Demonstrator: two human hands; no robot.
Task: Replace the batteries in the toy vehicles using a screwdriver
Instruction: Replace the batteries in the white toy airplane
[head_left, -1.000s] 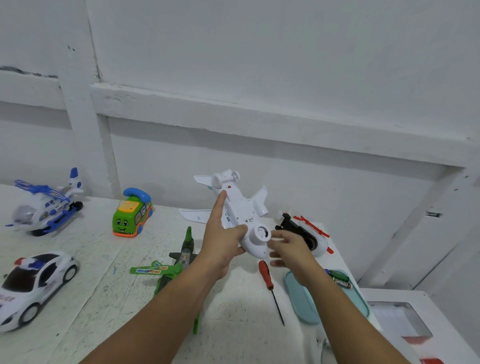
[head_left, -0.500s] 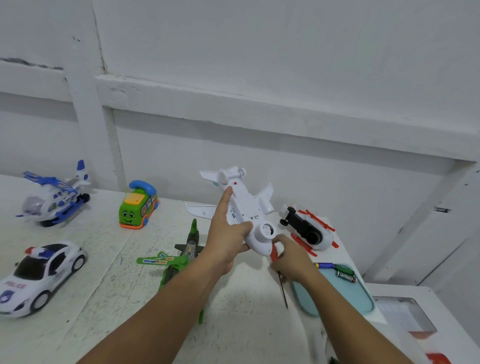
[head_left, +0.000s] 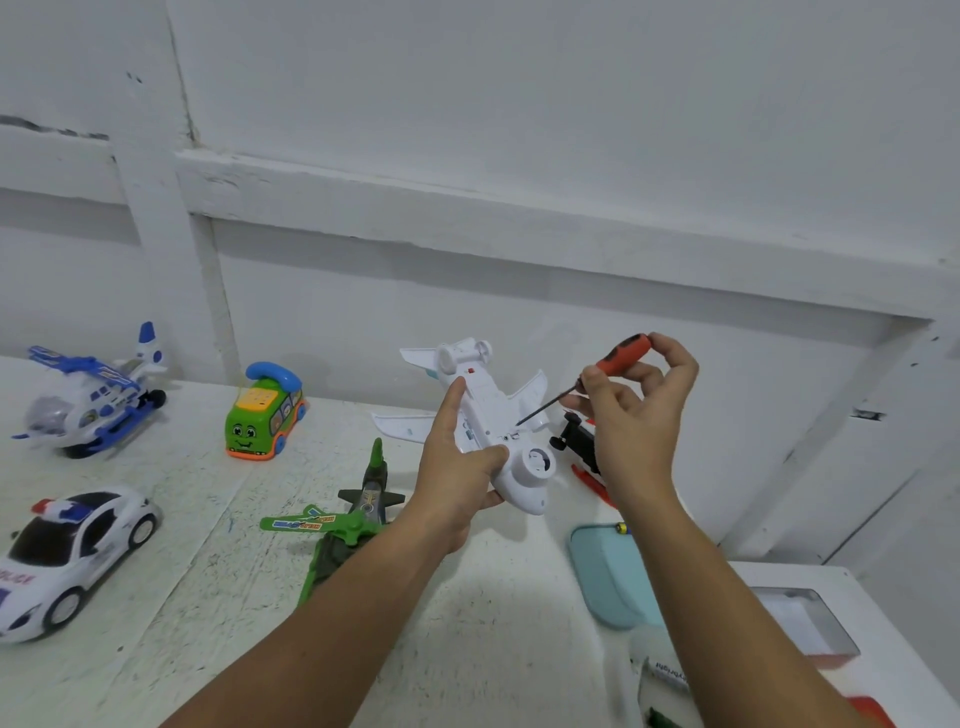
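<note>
Screwdriver (head_left: 621, 356) work is the step in hand: your right hand (head_left: 636, 421) pinches the orange-and-black handle between thumb and curled fingers. The shaft slants down and left, so the tip sits at, or just off, the underside of the white toy airplane (head_left: 485, 410); contact is too small to tell. Your left hand (head_left: 457, 467) grips that airplane belly-up above the table (head_left: 208, 571), thumb across the fuselage near the nose, forefinger stretched along the body toward the tail. By my reading the battery cover is not yet off, so you are early on this toy. The next move calls for seating the tip squarely in the screw head, squaring the shaft to the cover, then pressing lightly and turning while your left hand braces the fuselage against the twist. Mind the small screw once it loosens; it could drop among the toys below. A teal tray (head_left: 608, 577) lies beside your right forearm with a battery (head_left: 622, 528) at its far edge, handy for the swap. The police car (head_left: 67, 551), green bus (head_left: 265, 415), blue helicopter (head_left: 93, 395) and green toy aircraft (head_left: 358, 514) sit to the left, apart from the work
</note>
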